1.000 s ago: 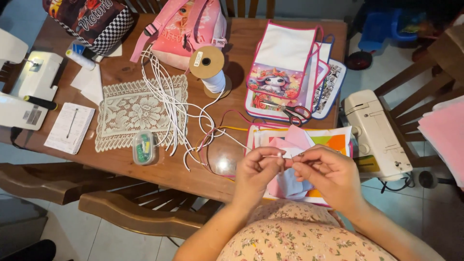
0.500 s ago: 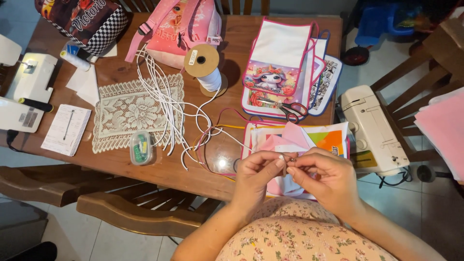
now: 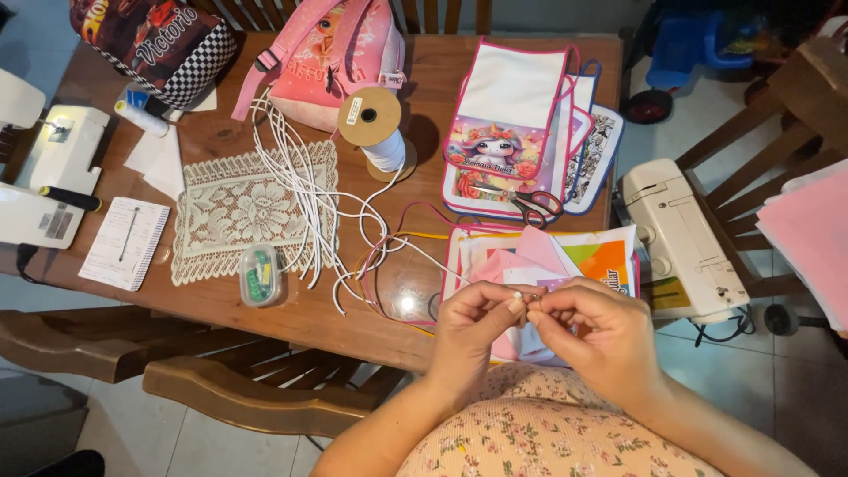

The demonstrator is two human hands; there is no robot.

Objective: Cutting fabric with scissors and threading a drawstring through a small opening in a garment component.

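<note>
- Hands meet at table edge: left hand (image 3: 477, 322) and right hand (image 3: 594, 331) fingertip to fingertip, both pinched shut on something tiny between them, too small to identify; possibly the end of the white cord (image 3: 424, 256) running toward them.
- Beneath the hands: pink fabric pieces (image 3: 521, 261), loose, apparently unassembled.
- Finished-looking printed bags (image 3: 508, 132) stacked behind, scissors (image 3: 530, 205) resting on them.
- Cord spool (image 3: 375, 124) upright; cut white cords (image 3: 300, 203) across lace mat (image 3: 234, 212).
- Judgement: several pieces done, current one early.
</note>
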